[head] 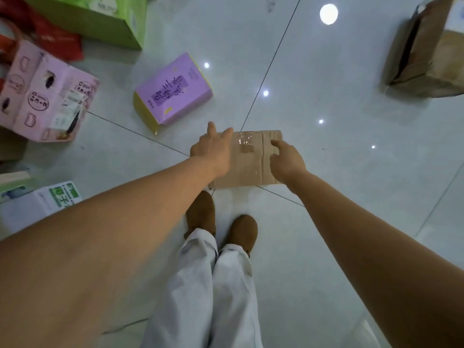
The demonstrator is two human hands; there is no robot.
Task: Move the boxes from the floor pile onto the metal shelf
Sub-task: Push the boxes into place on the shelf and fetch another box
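Note:
A flat brown cardboard box (247, 159) with clear tape on top lies on the white tile floor just ahead of my feet. My left hand (212, 149) reaches over its left edge with the fingers stretched out. My right hand (286, 159) hovers over its right part, fingers loosely bent, one pointing at the top. Neither hand grips the box. A purple box (173, 92) with a yellow side lies to the upper left. No metal shelf is in view.
A pink carton (45, 94), a green carton (100, 18) and red bags (57, 38) crowd the left. A white and green box (40, 202) sits near my left arm. A large brown taped box (431, 51) stands at the far right. My brown shoes (221, 222) are just behind the flat box.

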